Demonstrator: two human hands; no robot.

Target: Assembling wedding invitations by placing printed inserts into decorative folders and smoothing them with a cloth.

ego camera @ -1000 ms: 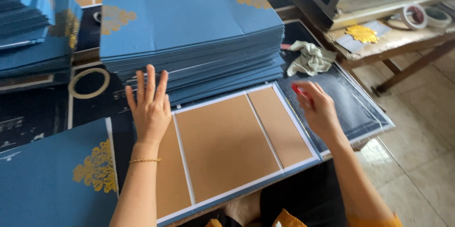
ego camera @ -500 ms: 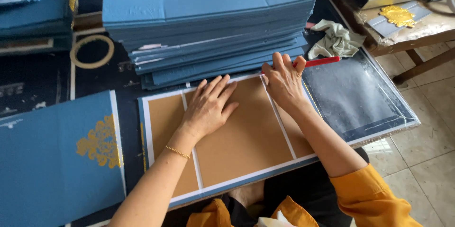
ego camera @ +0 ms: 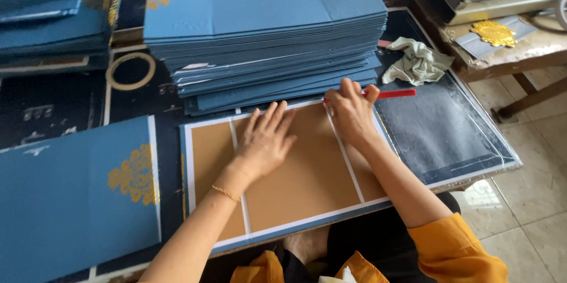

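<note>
While the left hand [ego camera: 266,141] lies flat, fingers spread, on the smooth brown board cover [ego camera: 307,171], the right hand [ego camera: 351,111] pinches a slim red tool [ego camera: 393,93] pointing right along the cover's far edge.

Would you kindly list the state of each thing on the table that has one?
Brown card panel: lying flat, face up, white borders showing.
Left hand: open, palm flat on the panel.
Right hand: closed on the red tool, at the panel's top edge.
Blue cover stack: piled, closed.
Cloth: crumpled.
Tape ring: lying flat.
</note>
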